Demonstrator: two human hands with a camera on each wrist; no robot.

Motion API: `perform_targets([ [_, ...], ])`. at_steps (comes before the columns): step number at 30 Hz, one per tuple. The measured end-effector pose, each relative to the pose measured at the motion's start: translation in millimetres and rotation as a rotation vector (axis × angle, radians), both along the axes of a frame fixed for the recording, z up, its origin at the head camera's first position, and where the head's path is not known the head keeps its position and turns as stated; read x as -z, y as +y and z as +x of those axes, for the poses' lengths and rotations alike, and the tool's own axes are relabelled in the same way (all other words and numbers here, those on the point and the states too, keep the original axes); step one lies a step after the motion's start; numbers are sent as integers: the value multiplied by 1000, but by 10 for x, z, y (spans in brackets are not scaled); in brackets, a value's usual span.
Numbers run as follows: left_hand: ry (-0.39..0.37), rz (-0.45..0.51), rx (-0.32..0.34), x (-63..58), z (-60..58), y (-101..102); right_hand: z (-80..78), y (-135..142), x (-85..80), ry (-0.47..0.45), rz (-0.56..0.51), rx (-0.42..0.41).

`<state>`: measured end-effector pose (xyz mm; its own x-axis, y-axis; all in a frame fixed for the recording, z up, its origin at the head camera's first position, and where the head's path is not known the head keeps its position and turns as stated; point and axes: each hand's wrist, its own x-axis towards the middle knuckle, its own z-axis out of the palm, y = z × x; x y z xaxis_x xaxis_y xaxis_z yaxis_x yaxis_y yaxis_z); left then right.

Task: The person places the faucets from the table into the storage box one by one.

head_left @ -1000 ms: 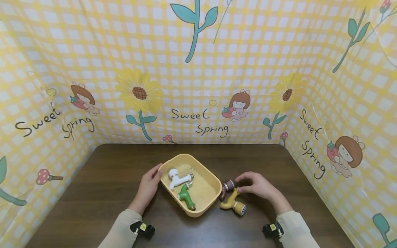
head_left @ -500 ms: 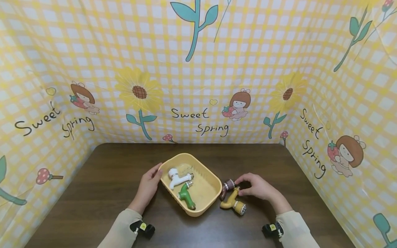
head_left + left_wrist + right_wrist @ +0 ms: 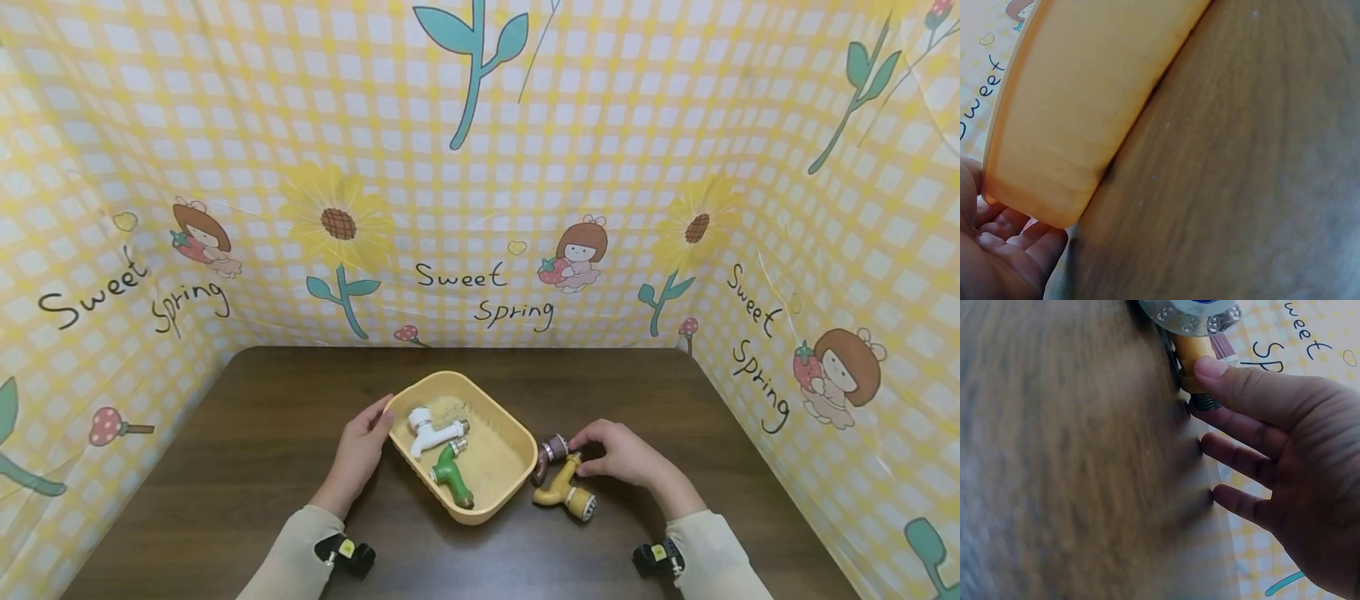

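Observation:
A yellow plastic tub [image 3: 517, 479] stands in the middle of the table. In it lie a white faucet [image 3: 435, 435] and a green faucet [image 3: 452, 477]. My left hand [image 3: 362, 450] grips the tub's left side, thumb at the rim; the left wrist view shows curled fingers [image 3: 1038, 244] around the tub's end. To the right of the tub lies a yellow faucet [image 3: 555, 492], beside a purple-brown faucet [image 3: 553, 450] that it partly overlaps. My right hand [image 3: 618, 454] pinches the yellow faucet's threaded end between thumb and index finger, the other fingers spread at the tabletop.
The dark wooden table [image 3: 300, 400] carries the tub and faucets. A yellow checked cloth [image 3: 480, 192] with flowers and lettering hangs at the back and along both sides. A black wrist camera [image 3: 345, 554] sits on the left sleeve, with another [image 3: 658, 557] on the right.
Both hands, the tub and the faucets keep nearly the same places. My right thumb and index finger have shifted only slightly at the yellow faucet's end.

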<state>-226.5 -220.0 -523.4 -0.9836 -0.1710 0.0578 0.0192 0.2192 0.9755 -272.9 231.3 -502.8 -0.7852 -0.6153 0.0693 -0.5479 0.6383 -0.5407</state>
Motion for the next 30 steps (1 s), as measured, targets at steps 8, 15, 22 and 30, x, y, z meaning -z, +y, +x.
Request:
perform_targets([
  [8,-21,19,11,-162,77,42,-1,15,4,30,18,-19],
  [15,-30,24,13,-225,98,60,2,39,-10,5,25,-21],
  [22,1,-8,-7,-29,11,6,20,70,-41,-1,-14,-75],
  [30,-7,2,-7,-11,-1,4,26,91,-44,-45,-32,-114],
])
